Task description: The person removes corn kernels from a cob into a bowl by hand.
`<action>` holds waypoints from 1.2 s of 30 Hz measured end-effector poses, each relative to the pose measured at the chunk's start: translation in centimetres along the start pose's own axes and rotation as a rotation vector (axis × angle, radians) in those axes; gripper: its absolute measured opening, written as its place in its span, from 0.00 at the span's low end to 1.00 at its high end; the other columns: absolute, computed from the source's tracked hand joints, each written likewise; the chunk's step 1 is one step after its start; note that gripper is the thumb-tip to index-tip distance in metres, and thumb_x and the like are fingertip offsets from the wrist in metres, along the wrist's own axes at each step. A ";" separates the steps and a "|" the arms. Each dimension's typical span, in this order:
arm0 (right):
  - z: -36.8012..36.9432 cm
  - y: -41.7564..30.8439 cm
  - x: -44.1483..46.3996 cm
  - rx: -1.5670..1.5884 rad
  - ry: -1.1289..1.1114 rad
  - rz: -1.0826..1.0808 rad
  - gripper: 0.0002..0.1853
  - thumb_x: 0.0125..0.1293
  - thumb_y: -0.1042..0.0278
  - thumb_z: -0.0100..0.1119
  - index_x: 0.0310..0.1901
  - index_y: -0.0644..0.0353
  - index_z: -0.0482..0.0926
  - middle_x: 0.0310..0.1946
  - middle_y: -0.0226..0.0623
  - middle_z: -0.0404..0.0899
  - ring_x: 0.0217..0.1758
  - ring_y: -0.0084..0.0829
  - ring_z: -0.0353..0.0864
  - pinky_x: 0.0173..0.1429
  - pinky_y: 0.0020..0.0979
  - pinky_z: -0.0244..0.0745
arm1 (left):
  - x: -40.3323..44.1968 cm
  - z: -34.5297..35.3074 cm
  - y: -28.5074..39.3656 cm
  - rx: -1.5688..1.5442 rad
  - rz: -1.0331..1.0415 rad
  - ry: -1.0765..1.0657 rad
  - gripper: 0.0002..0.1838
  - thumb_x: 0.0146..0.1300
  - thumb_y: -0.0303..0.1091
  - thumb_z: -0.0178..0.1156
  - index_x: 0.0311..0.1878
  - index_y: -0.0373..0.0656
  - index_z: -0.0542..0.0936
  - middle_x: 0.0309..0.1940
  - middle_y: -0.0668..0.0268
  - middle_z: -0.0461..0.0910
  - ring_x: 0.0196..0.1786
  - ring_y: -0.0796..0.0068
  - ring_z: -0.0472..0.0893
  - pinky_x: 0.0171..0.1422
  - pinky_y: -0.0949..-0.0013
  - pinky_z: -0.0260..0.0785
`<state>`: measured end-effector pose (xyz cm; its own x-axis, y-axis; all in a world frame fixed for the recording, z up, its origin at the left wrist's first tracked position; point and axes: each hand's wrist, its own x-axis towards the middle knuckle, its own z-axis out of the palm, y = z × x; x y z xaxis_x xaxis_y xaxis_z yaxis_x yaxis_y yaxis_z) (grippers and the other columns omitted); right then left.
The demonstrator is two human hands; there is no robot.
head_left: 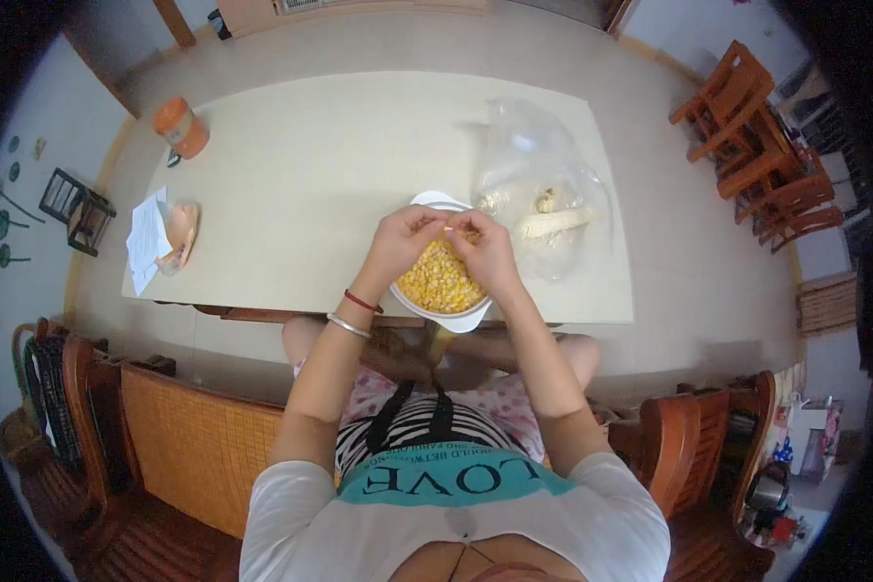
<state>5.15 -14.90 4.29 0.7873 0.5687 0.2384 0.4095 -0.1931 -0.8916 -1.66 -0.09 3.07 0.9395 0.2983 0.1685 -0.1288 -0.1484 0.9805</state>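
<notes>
My left hand [404, 241] and my right hand [487, 256] meet over a white bowl [470, 322] with side handles. Loose yellow corn kernels [440, 279] fill much of the bowl. The fingers of both hands are pinched together, fingertips nearly touching, around a small pale corn kernel [448, 229]. To the right of the bowl lies a clear plastic bag [529, 145], with a stripped, pale corncob [555, 224] and smaller cob pieces in or on it.
The cream table [310, 145] stretches ahead. At its left are an orange canister [180, 127], white papers [147, 238] and an orange-and-clear package [181, 238]. Wooden chairs [747, 126] stand at the right, and a wooden bench [184, 436] is behind me.
</notes>
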 end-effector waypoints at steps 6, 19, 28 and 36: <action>0.1 1.0 0.3 0.091 0.012 0.019 0.08 0.54 0.74 0.64 0.36 0.65 0.79 0.32 0.42 0.81 0.38 0.31 0.80 0.47 0.29 0.73 | -0.1 0.0 0.4 0.099 0.041 -0.015 0.09 0.60 0.29 0.61 0.41 0.35 0.80 0.34 0.63 0.82 0.38 0.79 0.79 0.44 0.74 0.72; 0.2 2.0 0.4 0.204 -0.080 0.102 0.04 0.60 0.77 0.57 0.36 0.67 0.78 0.30 0.30 0.79 0.34 0.18 0.75 0.40 0.21 0.71 | 0.0 -0.1 -0.4 0.000 0.009 -0.031 0.05 0.63 0.26 0.55 0.38 0.34 0.75 0.31 0.68 0.78 0.36 0.81 0.76 0.42 0.76 0.69; 0.6 3.0 0.3 0.263 -0.104 0.083 0.04 0.62 0.76 0.55 0.35 0.67 0.77 0.29 0.30 0.79 0.33 0.17 0.76 0.39 0.20 0.71 | -0.2 -0.1 1.3 -0.016 -0.022 -0.080 0.06 0.65 0.27 0.55 0.39 0.33 0.75 0.33 0.66 0.79 0.36 0.81 0.77 0.44 0.76 0.72; 0.1 3.0 0.6 0.248 -0.109 0.073 0.05 0.56 0.75 0.57 0.32 0.67 0.79 0.27 0.36 0.81 0.32 0.21 0.78 0.39 0.25 0.73 | -0.2 0.0 1.9 -0.031 -0.030 -0.112 0.06 0.63 0.29 0.57 0.37 0.34 0.77 0.31 0.67 0.80 0.36 0.81 0.77 0.43 0.76 0.71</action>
<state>6.85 -15.08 1.71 0.7509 0.6456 0.1393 0.2176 -0.0427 -0.9751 -2.05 -0.40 4.86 0.9724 0.1945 0.1286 -0.1085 -0.1109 0.9879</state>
